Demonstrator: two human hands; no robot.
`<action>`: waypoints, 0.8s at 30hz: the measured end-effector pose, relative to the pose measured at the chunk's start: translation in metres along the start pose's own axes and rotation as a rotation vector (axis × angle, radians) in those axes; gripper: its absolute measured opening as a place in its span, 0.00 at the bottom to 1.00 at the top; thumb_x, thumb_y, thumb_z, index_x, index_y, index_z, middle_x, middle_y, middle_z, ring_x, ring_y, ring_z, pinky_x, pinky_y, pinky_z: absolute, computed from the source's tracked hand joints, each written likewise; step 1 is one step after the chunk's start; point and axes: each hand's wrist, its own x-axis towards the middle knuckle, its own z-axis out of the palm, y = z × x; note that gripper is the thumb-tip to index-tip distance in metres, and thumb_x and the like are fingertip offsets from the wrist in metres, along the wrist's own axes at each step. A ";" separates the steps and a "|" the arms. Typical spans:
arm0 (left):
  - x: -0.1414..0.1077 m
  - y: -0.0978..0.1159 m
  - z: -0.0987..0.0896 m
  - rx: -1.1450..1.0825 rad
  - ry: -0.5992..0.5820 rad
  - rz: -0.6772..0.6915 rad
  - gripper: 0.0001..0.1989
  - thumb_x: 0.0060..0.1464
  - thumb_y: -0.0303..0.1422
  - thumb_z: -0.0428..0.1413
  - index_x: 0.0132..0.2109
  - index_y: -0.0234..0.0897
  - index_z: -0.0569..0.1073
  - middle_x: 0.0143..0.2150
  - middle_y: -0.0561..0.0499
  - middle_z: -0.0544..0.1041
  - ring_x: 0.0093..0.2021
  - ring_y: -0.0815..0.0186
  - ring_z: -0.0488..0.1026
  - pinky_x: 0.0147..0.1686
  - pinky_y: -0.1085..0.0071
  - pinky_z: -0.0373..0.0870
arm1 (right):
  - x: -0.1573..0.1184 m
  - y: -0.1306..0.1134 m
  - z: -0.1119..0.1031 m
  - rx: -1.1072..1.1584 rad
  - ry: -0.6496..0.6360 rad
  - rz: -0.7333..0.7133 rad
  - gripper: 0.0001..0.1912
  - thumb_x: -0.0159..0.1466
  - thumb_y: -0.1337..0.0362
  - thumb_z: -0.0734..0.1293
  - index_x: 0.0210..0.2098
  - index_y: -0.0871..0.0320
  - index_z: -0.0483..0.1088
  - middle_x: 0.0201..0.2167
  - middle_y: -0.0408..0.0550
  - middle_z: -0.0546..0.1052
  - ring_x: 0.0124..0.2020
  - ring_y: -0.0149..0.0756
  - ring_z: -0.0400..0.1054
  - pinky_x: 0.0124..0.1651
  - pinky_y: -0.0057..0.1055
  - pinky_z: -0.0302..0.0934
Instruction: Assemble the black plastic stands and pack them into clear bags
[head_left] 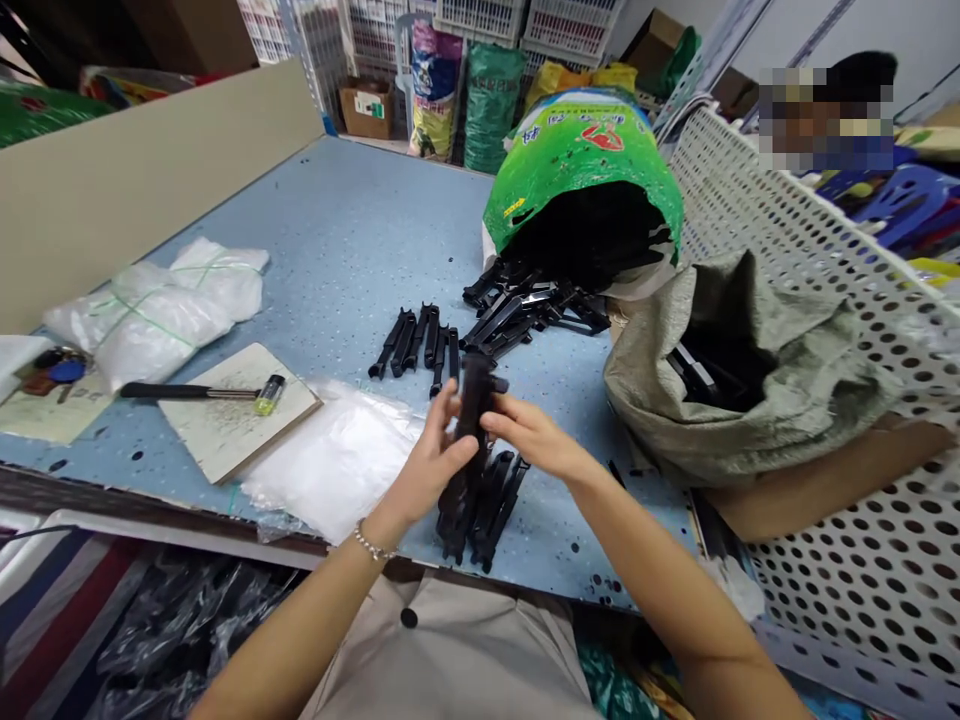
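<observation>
My left hand (431,450) and my right hand (529,435) both grip an upright black plastic part (472,405) from either side, above the blue speckled table (337,230). Just below my hands lies a pile of similar black parts (484,510). A row of them (412,342) and a larger heap (521,312) sit farther forward. More spill from the mouth of a green woven sack (581,150). A grey-green sack (739,380) holds others. A flat white plastic bag (330,460) lies beside my left hand.
At the left, bundled white bags (146,320) lie near keys (52,372), and a black-handled tool (195,392) rests on a board (240,410). A perforated white crate (847,560) stands at the right. A co-worker (825,110) sits beyond it. Stacked crates and sacks stand behind the table.
</observation>
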 end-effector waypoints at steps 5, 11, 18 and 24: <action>-0.004 0.026 0.001 -0.120 -0.066 -0.220 0.30 0.56 0.46 0.55 0.62 0.44 0.62 0.46 0.46 0.75 0.27 0.66 0.74 0.25 0.69 0.73 | -0.014 -0.013 -0.003 -0.490 0.300 0.024 0.21 0.68 0.48 0.57 0.48 0.58 0.66 0.38 0.52 0.74 0.36 0.39 0.68 0.40 0.35 0.62; -0.015 0.025 0.008 -0.123 -0.017 -0.304 0.31 0.54 0.47 0.56 0.63 0.45 0.62 0.36 0.50 0.75 0.23 0.65 0.72 0.23 0.68 0.73 | -0.003 0.004 -0.015 -0.804 0.003 -0.265 0.21 0.71 0.52 0.52 0.40 0.57 0.69 0.35 0.53 0.73 0.36 0.39 0.65 0.39 0.34 0.58; 0.001 0.021 0.004 -0.036 0.192 -0.181 0.27 0.56 0.45 0.55 0.60 0.42 0.65 0.38 0.50 0.75 0.32 0.63 0.73 0.31 0.69 0.72 | -0.019 -0.007 0.020 -0.623 0.009 -0.135 0.22 0.72 0.52 0.49 0.38 0.57 0.68 0.30 0.47 0.73 0.31 0.35 0.65 0.35 0.31 0.54; 0.006 0.009 -0.024 0.281 0.172 -0.083 0.18 0.60 0.45 0.49 0.47 0.37 0.74 0.40 0.48 0.77 0.41 0.60 0.72 0.43 0.67 0.68 | -0.046 -0.010 0.060 -0.758 -0.068 -0.294 0.22 0.71 0.53 0.52 0.32 0.58 0.68 0.28 0.49 0.73 0.31 0.37 0.64 0.34 0.33 0.51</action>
